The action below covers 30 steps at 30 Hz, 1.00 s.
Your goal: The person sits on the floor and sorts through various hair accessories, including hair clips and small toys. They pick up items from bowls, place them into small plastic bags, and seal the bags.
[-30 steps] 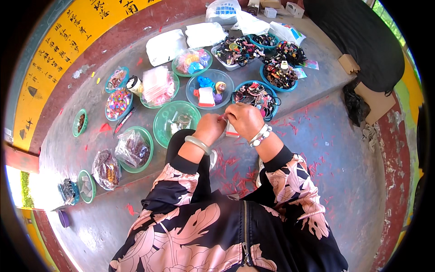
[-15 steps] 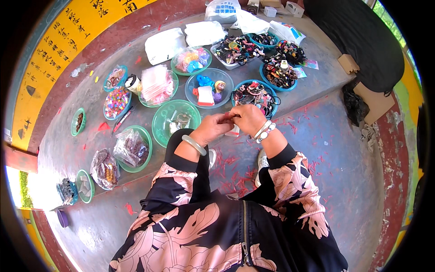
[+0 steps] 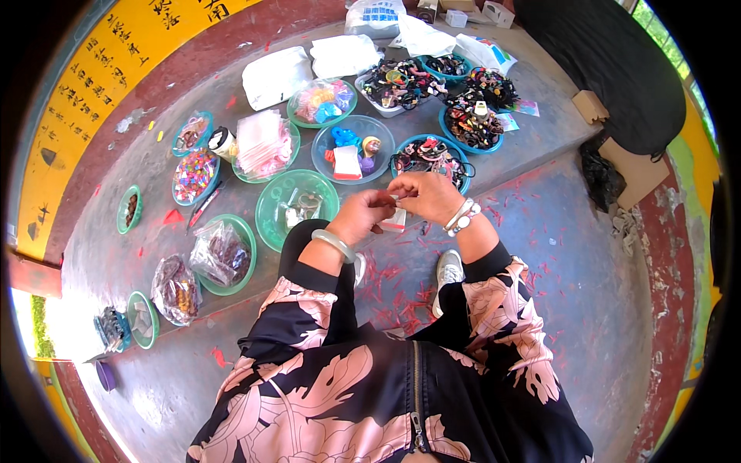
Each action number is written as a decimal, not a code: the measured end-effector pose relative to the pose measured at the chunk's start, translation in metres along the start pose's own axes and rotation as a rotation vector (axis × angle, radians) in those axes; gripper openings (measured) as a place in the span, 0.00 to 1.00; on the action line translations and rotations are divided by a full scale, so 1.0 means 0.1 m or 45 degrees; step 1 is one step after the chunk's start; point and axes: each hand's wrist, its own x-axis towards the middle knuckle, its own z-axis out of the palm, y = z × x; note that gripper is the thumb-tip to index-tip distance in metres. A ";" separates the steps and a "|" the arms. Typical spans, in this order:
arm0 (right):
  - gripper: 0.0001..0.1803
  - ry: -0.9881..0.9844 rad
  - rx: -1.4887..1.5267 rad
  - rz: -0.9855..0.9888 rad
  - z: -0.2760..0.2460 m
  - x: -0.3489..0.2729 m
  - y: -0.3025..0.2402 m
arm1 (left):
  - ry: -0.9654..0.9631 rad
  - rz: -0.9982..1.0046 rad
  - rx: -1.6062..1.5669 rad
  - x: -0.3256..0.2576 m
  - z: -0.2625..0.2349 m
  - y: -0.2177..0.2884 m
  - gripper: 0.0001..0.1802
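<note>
Black fabric with pale pink leaves fills the near edge, our jacket [image 3: 386, 386], and from it our forearms rise toward the middle. Our left hand [image 3: 364, 214], a pale bangle [image 3: 333, 245] on its wrist, and our right hand [image 3: 427, 196], wearing a beaded bracelet [image 3: 463, 217], meet fingertip to fingertip. Both are closed in a pinch on a small white and pink card [image 3: 394, 221], which hangs just below the fingers; its long axis seems to run left to right, though the fingers hide too much of it for us to tell which way it points. Beneath the hands lie a white shoe [image 3: 448, 270] and red scraps on the concrete floor. Just beyond, on the raised ledge, stands a green bowl [image 3: 270, 212] with clear packets, then a blue bowl [image 3: 332, 158] of small bright pieces. Farthest are white bags [image 3: 274, 76].
</note>
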 end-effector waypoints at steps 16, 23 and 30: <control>0.12 0.001 0.318 0.262 -0.05 0.00 -0.02 | -0.029 -0.058 -0.327 -0.04 -0.04 0.03 0.13; 0.07 0.209 -0.117 0.031 -0.02 0.00 0.08 | -0.102 -0.033 -0.358 0.00 0.02 0.06 0.18; 0.14 0.210 -0.437 -0.180 -0.01 -0.02 0.09 | -0.168 0.049 -0.407 -0.03 0.03 0.10 0.19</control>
